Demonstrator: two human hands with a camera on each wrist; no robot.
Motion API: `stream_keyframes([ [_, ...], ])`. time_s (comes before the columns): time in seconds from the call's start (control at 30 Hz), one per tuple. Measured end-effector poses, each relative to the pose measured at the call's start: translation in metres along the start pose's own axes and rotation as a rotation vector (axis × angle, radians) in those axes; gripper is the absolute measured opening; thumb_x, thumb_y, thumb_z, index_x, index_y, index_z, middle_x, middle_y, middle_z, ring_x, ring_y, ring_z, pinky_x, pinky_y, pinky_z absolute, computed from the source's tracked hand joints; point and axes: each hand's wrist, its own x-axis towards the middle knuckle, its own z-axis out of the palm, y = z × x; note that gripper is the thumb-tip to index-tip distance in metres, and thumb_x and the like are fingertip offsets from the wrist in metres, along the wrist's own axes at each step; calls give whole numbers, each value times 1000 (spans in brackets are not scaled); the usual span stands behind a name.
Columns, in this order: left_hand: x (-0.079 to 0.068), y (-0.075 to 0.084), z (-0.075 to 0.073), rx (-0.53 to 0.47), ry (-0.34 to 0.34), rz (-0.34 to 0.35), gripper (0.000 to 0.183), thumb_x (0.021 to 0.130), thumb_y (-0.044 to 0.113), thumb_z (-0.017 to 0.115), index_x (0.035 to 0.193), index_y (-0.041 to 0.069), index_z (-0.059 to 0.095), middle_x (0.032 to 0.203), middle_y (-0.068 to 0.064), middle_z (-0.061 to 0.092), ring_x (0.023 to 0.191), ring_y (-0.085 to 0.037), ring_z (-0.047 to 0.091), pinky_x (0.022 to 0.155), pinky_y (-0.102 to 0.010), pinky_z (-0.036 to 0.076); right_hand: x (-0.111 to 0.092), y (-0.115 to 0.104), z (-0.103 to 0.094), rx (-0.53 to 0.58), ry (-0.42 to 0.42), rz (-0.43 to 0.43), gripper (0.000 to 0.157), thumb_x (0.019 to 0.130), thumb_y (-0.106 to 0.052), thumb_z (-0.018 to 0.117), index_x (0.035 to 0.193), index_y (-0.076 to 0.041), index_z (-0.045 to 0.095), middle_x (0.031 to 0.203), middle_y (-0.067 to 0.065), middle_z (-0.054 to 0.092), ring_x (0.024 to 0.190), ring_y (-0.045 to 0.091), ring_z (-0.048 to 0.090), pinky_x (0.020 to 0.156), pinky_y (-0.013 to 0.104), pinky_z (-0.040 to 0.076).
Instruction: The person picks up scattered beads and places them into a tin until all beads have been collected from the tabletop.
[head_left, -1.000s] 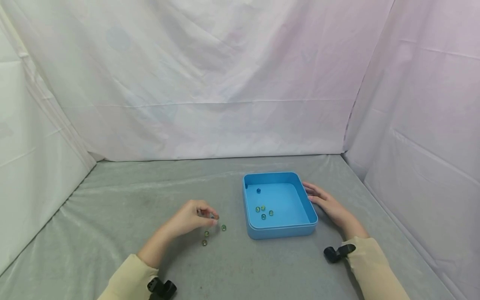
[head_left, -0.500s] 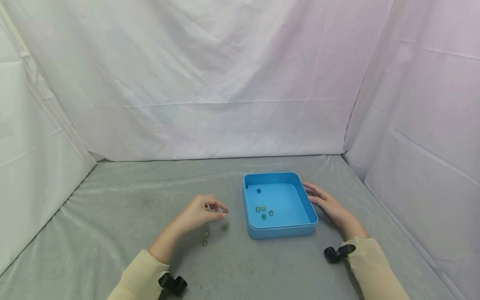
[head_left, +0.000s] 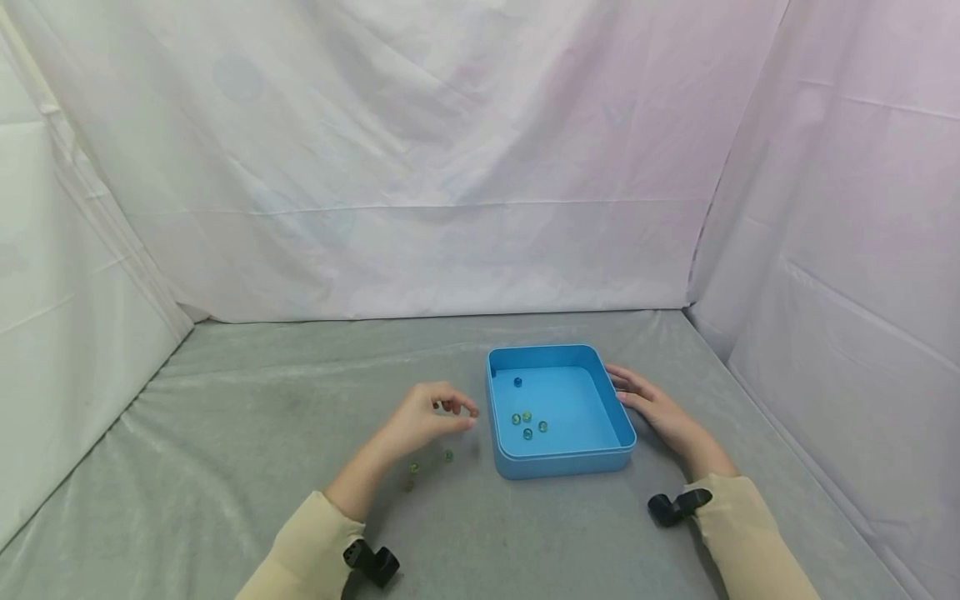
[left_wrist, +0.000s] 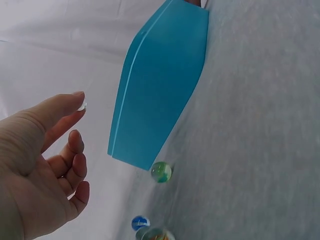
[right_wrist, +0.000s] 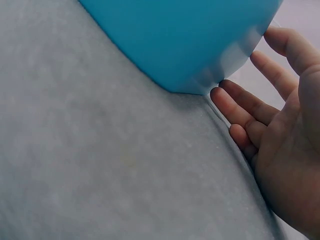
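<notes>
Between thumb and index finger, my left hand (head_left: 429, 414) pinches a small glass marble (left_wrist: 82, 106), mostly hidden by the fingertips. That hand is just left of a square blue box (head_left: 573, 404), above the table. My right hand (head_left: 666, 417) touches the box's right side with fairly straight fingers. Inside the box lie several marbles, among them a dark blue marble (head_left: 517, 382) and a greenish marble (head_left: 543, 427). Below my left hand, a green marble (head_left: 448, 456) and other loose marbles (head_left: 414, 468) lie on the cloth.
Grey cloth (head_left: 300, 375) covers the table. White curtains (head_left: 420, 167) stand behind and on both sides. In the left wrist view, a blue-and-white marble (left_wrist: 140, 223) sits near the lower edge.
My left hand has moved right and a little away from me with the pinched marble, from the loose marbles towards the box. My right hand and the box have stayed in place.
</notes>
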Motion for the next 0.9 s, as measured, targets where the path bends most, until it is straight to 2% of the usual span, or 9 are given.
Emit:
stream_keyframes([
  [0.13,4,1,7,-9,1,3,17,84,16,75,98,7,75,82,2,58,85,-20,50,71,-36,41,0,0,0,-3,0,2,57,100,-30,51,150,-13,31,150,21,29,138,44,21,101,68,13],
  [0.37,11,4,16,-19,19,36,14,83,17,76,96,11,75,81,1,58,85,-23,52,69,-35,41,0,1,0,-5,1,-1,56,100,-30,51,150,-13,30,150,22,30,137,44,22,101,69,13],
  [0.9,30,10,34,-3,22,48,11,84,16,75,95,16,75,81,6,60,85,-16,52,67,-33,46,1,1,0,-7,1,-5,56,100,-30,51,150,-13,31,150,22,30,137,44,23,101,69,13],
])
